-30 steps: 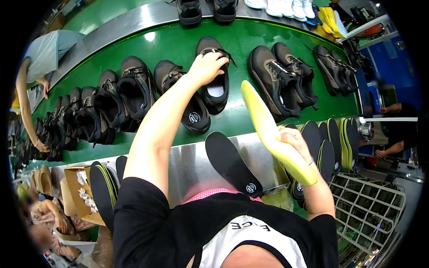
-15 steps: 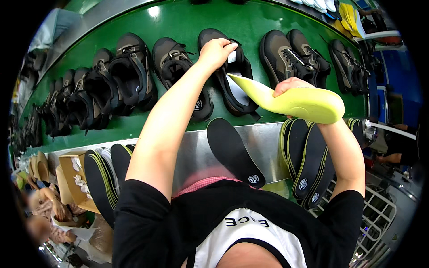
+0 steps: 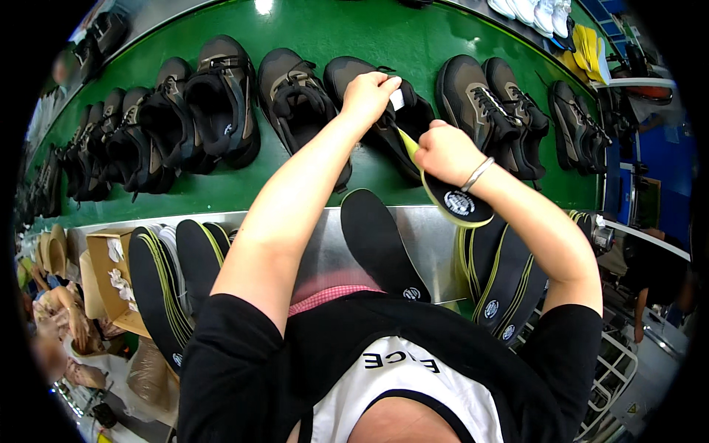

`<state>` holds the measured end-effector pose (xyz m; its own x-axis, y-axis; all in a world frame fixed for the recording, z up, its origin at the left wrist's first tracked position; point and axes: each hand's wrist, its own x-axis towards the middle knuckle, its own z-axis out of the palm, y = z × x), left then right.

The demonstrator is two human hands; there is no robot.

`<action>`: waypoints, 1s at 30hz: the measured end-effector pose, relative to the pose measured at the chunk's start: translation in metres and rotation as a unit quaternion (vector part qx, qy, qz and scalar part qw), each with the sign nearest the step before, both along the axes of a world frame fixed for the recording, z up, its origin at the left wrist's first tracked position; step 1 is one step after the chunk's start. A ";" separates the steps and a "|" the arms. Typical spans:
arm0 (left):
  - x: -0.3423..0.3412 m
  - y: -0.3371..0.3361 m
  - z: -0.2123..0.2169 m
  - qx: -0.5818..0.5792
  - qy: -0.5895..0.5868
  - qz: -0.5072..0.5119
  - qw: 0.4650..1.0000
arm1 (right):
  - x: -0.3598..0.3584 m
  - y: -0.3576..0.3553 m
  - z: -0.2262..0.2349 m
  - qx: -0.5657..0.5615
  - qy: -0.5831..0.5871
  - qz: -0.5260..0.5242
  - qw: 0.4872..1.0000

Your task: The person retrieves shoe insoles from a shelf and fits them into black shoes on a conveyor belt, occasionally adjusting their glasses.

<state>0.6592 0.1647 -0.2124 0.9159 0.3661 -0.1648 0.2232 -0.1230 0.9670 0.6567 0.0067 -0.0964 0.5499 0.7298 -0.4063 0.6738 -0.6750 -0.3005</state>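
Observation:
A dark brown and black shoe sits on the green work surface with its opening towards me. My left hand is closed in a pinch on the tongue of this shoe, beside a white label. In my right hand is an insole, black on top with a yellow-green underside. Its narrow front end points down into the shoe's opening, and the heel end sticks out towards me below my wrist. How deep the front end sits is hidden by the fingers. Just left stands another shoe of the same kind.
More shoes line the green surface to the left, others to the right. One black insole rests on the metal ledge before me. Insole stacks stand at right, more at left by a cardboard box.
My right hand has turned the insole from yellow-green side up to black side up. Its front end has moved into the shoe's opening. The left hand keeps its pinch on the tongue.

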 end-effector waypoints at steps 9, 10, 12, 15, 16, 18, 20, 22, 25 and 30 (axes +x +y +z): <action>-0.012 0.010 0.006 -0.011 -0.011 -0.004 1.000 | -0.023 -0.001 -0.007 -0.043 -0.172 0.117 0.977; -0.012 0.007 0.007 -0.021 -0.011 -0.007 1.000 | -0.019 0.002 -0.019 -0.047 -0.201 0.114 0.972; -0.009 0.003 0.010 -0.040 -0.013 -0.012 0.999 | -0.002 0.011 -0.052 -0.042 -0.231 0.077 0.969; -0.012 0.000 0.011 -0.061 0.004 -0.012 0.998 | 0.001 0.017 -0.062 -0.002 -0.228 0.052 0.972; -0.014 0.001 0.011 -0.047 0.002 -0.007 0.999 | -0.001 0.011 -0.058 0.028 -0.213 0.044 0.976; -0.016 0.004 0.013 -0.019 -0.002 0.004 1.000 | -0.013 0.002 -0.042 0.058 -0.215 0.042 0.974; -0.017 0.003 0.013 -0.033 -0.002 0.005 0.999 | -0.028 -0.012 -0.014 -0.040 -0.213 0.061 0.974; -0.017 0.005 0.008 -0.053 -0.011 0.010 0.998 | -0.031 -0.012 0.006 -0.147 -0.183 0.047 0.971; -0.015 0.003 0.001 -0.081 -0.022 0.004 0.996 | -0.021 -0.021 0.016 -0.181 -0.145 0.008 0.973; -0.012 0.000 -0.001 -0.111 -0.024 0.001 0.994 | -0.014 -0.024 0.009 -0.094 -0.155 0.057 0.982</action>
<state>0.6477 0.1649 -0.2137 0.9244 0.3266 -0.1972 0.1755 0.0949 0.9799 0.6430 -0.0169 -0.0871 0.5873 0.7221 -0.3656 0.7878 -0.6136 0.0536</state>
